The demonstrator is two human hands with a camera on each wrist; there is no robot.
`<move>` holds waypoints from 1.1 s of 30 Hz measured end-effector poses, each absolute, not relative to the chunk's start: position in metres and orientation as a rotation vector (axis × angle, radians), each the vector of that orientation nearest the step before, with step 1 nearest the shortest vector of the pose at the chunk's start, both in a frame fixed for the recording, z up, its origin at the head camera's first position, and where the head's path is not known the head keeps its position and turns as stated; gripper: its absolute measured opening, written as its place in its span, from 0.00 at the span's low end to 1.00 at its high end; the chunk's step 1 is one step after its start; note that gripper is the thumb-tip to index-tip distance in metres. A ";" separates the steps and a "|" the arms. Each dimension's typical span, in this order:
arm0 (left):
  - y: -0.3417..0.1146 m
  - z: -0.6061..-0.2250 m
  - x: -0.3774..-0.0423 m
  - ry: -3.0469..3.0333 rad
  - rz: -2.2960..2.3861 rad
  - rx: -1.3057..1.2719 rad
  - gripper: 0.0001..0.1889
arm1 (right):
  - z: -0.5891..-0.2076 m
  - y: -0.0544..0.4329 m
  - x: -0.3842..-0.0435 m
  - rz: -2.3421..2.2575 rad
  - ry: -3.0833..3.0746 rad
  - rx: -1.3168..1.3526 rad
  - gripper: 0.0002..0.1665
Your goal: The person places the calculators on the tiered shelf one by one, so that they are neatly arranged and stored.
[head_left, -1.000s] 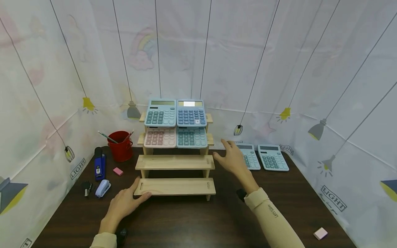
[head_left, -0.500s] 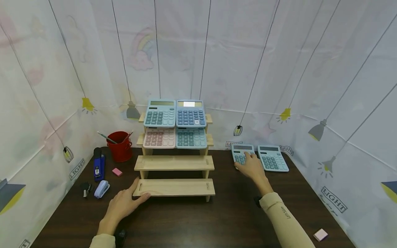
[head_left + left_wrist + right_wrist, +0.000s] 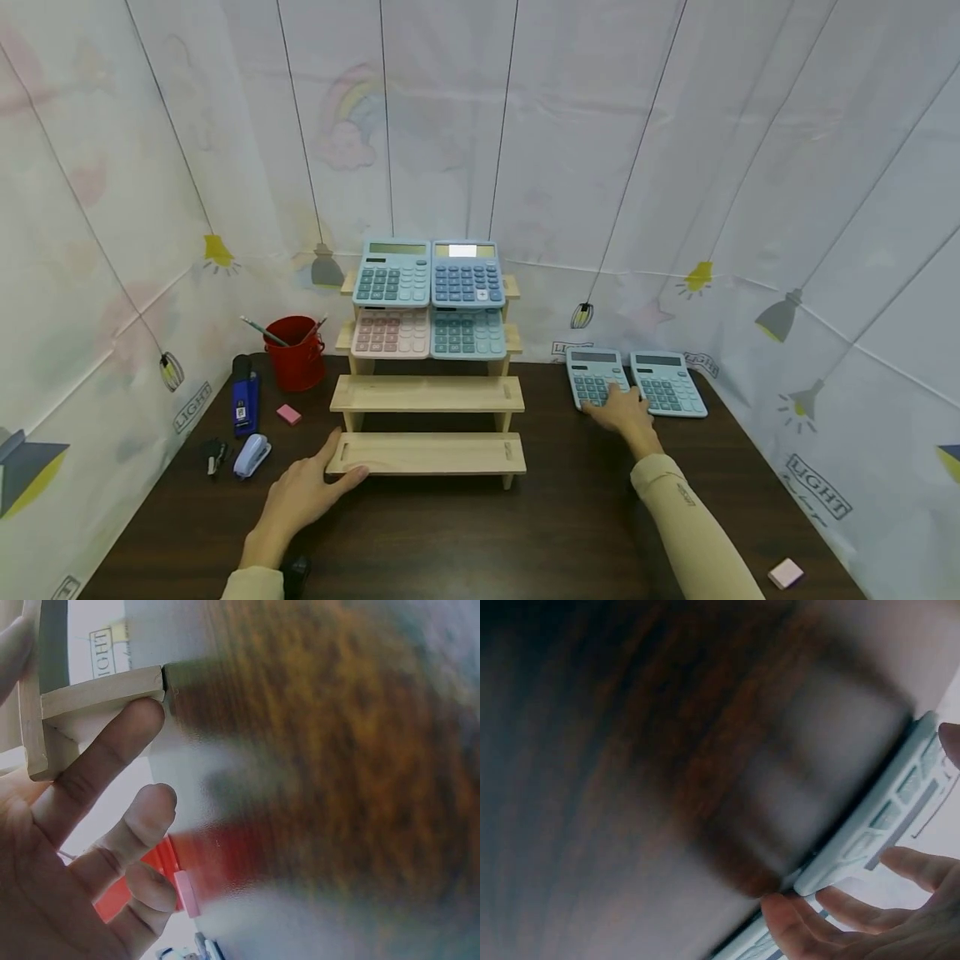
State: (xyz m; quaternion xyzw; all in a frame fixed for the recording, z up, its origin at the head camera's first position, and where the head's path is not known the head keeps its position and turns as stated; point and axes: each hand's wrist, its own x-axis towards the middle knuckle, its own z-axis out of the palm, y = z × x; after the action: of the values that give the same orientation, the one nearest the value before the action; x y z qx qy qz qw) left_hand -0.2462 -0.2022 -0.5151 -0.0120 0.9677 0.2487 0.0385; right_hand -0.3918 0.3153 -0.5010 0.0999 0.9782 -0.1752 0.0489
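A stepped wooden stand (image 3: 427, 454) stands at mid-table, with two calculators on its top step and two on the step below. My left hand (image 3: 296, 496) holds the left end of the lowest step, thumb in front and index finger behind; in the left wrist view the index fingertip (image 3: 146, 712) lies against the stand's leg. My right hand (image 3: 628, 417) is over the lower part of a light blue calculator (image 3: 596, 360) lying flat on the table. In the right wrist view its fingers straddle that calculator, some at the edge facing the neighbouring calculator (image 3: 671, 387).
Left of the stand are a red bucket (image 3: 296, 367) with pencils, a pink eraser (image 3: 288, 414), a blue stapler (image 3: 245, 404), a pale stapler (image 3: 252, 455) and a small dark object (image 3: 215, 456). Another eraser (image 3: 786, 573) lies at the table's right front. Printed curtains enclose the table.
My right hand has moved from beside the stand rightward to the nearer light blue calculator, then drawn down to its lower edge. The left hand has stayed at the stand.
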 end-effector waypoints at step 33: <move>-0.204 -0.518 -0.248 2.994 0.770 -0.020 0.58 | -0.503 0.313 -0.399 -0.397 2.955 0.275 0.68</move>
State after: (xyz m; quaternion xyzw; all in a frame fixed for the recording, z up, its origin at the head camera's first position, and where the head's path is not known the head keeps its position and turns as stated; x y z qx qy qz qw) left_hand -0.2478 -0.2036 -0.5178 -0.0065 0.9681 0.2491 0.0248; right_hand -0.3989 0.3129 -0.5026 0.0915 0.9842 -0.1323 0.0735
